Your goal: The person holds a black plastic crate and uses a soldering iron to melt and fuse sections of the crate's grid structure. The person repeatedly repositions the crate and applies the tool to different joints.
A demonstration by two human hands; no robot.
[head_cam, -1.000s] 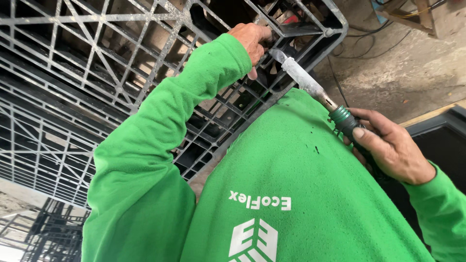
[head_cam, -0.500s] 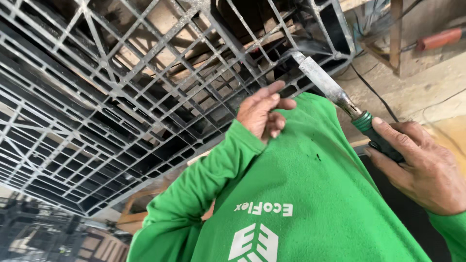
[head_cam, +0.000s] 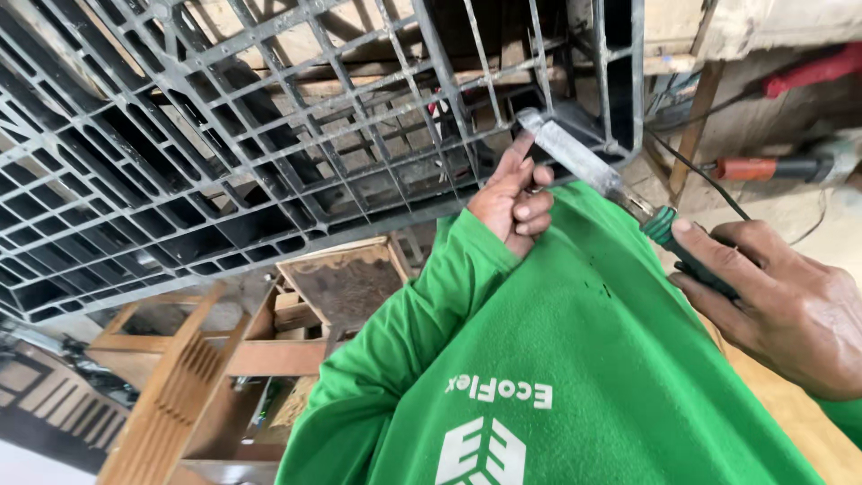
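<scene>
Head view shows the right hand gripping the green handle of a flat-bladed tool, its metal blade reaching up to the black plastic pallet. Left hand rests loosely curled just beside the blade tip, holding nothing. Farther right lies an orange power tool; wooden frames stand lower left.

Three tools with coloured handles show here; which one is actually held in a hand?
The green-handled tool with the flat metal blade, gripped by the right hand. The two red-handled tools lie untouched in the background at the right.
</scene>
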